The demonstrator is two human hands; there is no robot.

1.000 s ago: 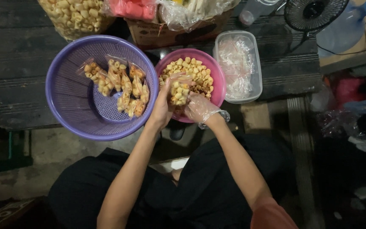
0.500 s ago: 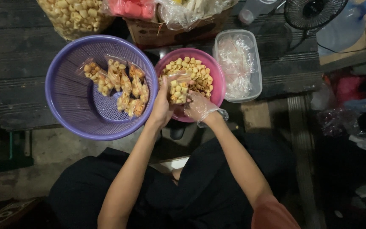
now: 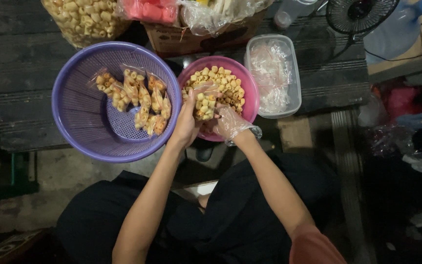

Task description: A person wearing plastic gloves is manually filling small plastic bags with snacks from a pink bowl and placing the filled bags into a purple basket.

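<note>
Held upright over the pink bowl (image 3: 248, 105) so spills fell back: small clear bag of tube snacks (image 3: 204, 104), bare left hand (image 3: 185, 124) curled around it, gloved right hand (image 3: 229, 123) pinching its side.

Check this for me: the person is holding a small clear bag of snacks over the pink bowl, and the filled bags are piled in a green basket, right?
Not quite. The filled bags lie in a purple basket, not a green one, as the head view shows. The rest holds: both hands keep the small clear bag over the pink bowl.
</note>
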